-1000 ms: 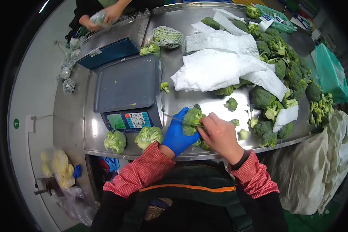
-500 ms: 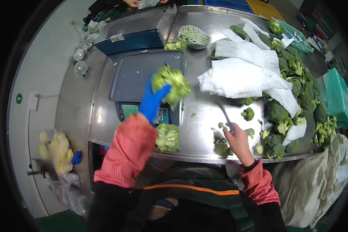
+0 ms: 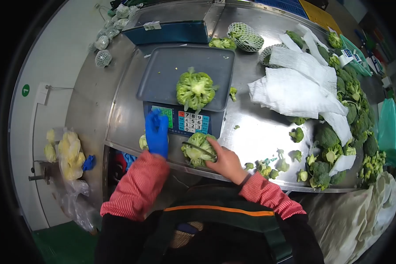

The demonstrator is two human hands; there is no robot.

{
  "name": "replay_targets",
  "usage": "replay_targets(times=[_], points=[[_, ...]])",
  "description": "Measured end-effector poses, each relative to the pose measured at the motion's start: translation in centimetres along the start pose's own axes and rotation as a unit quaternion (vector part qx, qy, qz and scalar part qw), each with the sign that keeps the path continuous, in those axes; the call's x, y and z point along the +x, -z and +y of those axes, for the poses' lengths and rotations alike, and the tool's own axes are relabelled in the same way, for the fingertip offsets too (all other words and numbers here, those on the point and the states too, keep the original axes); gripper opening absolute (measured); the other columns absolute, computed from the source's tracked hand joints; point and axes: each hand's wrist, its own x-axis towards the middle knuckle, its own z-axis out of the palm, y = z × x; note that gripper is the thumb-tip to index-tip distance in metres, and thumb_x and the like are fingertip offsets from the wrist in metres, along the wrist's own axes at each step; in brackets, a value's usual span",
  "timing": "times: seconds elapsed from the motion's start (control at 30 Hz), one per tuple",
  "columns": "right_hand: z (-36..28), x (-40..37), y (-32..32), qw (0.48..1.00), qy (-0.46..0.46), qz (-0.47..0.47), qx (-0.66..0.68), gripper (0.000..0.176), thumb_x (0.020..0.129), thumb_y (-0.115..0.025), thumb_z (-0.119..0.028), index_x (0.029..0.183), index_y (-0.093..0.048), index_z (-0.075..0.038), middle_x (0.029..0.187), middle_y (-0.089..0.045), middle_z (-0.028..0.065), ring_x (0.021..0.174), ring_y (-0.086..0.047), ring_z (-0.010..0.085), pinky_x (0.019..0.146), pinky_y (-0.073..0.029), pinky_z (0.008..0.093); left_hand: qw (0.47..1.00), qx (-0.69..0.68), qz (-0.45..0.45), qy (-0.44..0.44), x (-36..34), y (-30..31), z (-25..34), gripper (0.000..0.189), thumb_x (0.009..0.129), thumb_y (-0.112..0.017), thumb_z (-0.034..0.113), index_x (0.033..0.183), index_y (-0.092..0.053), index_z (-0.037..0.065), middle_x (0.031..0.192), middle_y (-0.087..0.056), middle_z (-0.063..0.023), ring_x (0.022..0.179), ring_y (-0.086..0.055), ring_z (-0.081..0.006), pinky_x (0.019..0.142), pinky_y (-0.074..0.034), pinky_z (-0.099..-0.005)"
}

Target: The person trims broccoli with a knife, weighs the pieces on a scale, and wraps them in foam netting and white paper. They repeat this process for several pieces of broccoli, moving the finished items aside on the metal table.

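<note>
A broccoli head (image 3: 196,90) lies stem side up on the grey tray of the weighing scale (image 3: 156,70). My left hand (image 3: 157,134), in a blue glove, hovers over the scale's display with its fingers extended and nothing in them. Partly behind that hand shows another pale green broccoli piece (image 3: 143,141). My bare right hand (image 3: 226,162) is closed around a knife (image 3: 199,148), whose thin blade crosses a broccoli head (image 3: 193,155) at the table's front edge. The fingers are against this head's right side; the handle is mostly hidden.
Broccoli heads (image 3: 328,136) are piled at the right, partly under white sheets (image 3: 290,94). Cut florets (image 3: 296,134) are scattered on the metal table (image 3: 242,119). A net-wrapped broccoli (image 3: 245,37) lies behind the scale, near a dark blue box (image 3: 167,34). A pale sack (image 3: 361,211) hangs at the right.
The broccoli head from my left hand now rests on the scale, released. That hand has drawn back to the display. My right hand has moved left with the knife to the front broccoli head.
</note>
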Motion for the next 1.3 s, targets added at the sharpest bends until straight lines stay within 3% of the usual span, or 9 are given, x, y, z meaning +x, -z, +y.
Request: replay_targets(times=[0.1,0.2,0.37,0.47,0.83,1.0,1.13,1.23,1.3], points=[[2.1,-0.1,-0.7,0.981,-0.022,0.018,0.193,0.054,0.078,-0.065,-0.027,0.125,-0.050,-0.007,0.063,-0.058,0.0136,0.052,-0.060,0.0273,0.051,-0.048,0.0357,0.975,-0.031,-0.094,0.198,-5.4,3.0,-0.9,0.027,0.087,-0.061,0.009,0.113,-0.052,0.005,0.096,-0.052,-0.0007,0.089,-0.048,-0.0088,0.081,-0.042,-0.0245],[2.4,-0.8,2.0,0.852,-0.254,-0.115,0.443,0.035,0.081,-0.061,-0.021,0.112,-0.057,-0.003,0.059,-0.057,0.0061,0.041,-0.050,0.0133,0.041,-0.040,0.0255,0.966,-0.034,-0.119,0.228,-10.2,2.0,-0.5,0.037,0.087,-0.062,0.010,0.121,-0.048,0.006,0.103,-0.050,-0.0015,0.096,-0.047,-0.0103,0.083,-0.043,-0.0270],[1.2,-4.1,4.7,0.787,-0.274,-0.036,0.551,0.017,0.089,-0.056,-0.011,0.104,-0.053,-0.004,0.065,-0.061,0.0072,0.039,-0.043,0.0067,0.037,-0.037,0.0209,0.953,-0.059,-0.158,0.252,-11.7,-1.7,0.8,0.050,0.092,-0.057,0.027,0.136,-0.037,0.013,0.117,-0.049,-0.0029,0.106,-0.049,-0.0141,0.089,-0.044,-0.0314],[2.6,-4.6,6.0,0.805,-0.263,0.001,0.531,0.019,0.089,-0.057,-0.011,0.105,-0.051,-0.004,0.065,-0.061,0.0075,0.039,-0.043,0.0071,0.037,-0.037,0.0209,0.821,-0.162,-0.222,0.499,-11.3,-5.1,1.7,0.053,0.092,-0.056,0.033,0.138,-0.034,0.017,0.122,-0.049,-0.0034,0.111,-0.049,-0.0172,0.092,-0.044,-0.0342],[4.9,-8.2,11.3,0.841,-0.203,0.059,0.498,0.011,0.091,-0.054,-0.011,0.099,-0.053,-0.003,0.064,-0.058,0.0044,0.044,-0.044,0.0060,0.042,-0.035,0.0191,0.569,-0.457,-0.338,0.595,-12.3,-14.8,0.4,0.047,0.093,-0.053,0.026,0.133,-0.039,0.009,0.131,-0.048,-0.0106,0.119,-0.049,-0.0271,0.101,-0.041,-0.0415],[4.8,-10.4,16.4,0.825,-0.138,0.039,0.547,0.027,0.097,-0.043,-0.026,0.103,-0.056,-0.004,0.060,-0.050,0.0009,0.047,-0.044,0.0066,0.045,-0.034,0.0194,0.709,-0.366,-0.397,0.453,-10.9,-18.2,5.8,0.048,0.089,-0.056,0.014,0.134,-0.039,0.009,0.127,-0.051,-0.0136,0.117,-0.052,-0.0275,0.099,-0.044,-0.0437],[5.1,-12.5,19.6,0.962,-0.153,0.209,0.082,0.025,0.094,-0.047,-0.022,0.099,-0.062,-0.004,0.066,-0.058,0.0042,0.058,-0.054,0.0141,0.054,-0.042,0.0292,0.747,-0.296,-0.425,0.416,-10.0,-19.3,6.7,0.050,0.088,-0.058,0.013,0.134,-0.038,0.008,0.126,-0.052,-0.0132,0.115,-0.054,-0.0281,0.095,-0.047,-0.0455],[5.4,-12.8,18.7,0.961,-0.089,0.263,0.009,0.020,0.090,-0.053,-0.020,0.095,-0.064,-0.004,0.073,-0.062,0.0050,0.064,-0.056,0.0161,0.058,-0.044,0.0313,0.745,-0.262,-0.404,0.462,-10.1,-18.9,6.5,0.054,0.086,-0.061,0.010,0.135,-0.037,0.008,0.126,-0.052,-0.0130,0.115,-0.054,-0.0274,0.095,-0.048,-0.0446],[7.1,-12.7,17.5,0.932,-0.161,0.278,0.168,0.019,0.089,-0.055,-0.019,0.095,-0.064,-0.003,0.072,-0.061,0.0046,0.063,-0.054,0.0146,0.057,-0.042,0.0300,0.805,-0.218,-0.392,0.389,-10.6,-18.4,5.7,0.059,0.082,-0.065,0.008,0.134,-0.037,0.007,0.122,-0.053,-0.0112,0.112,-0.055,-0.0241,0.092,-0.048,-0.0393]])
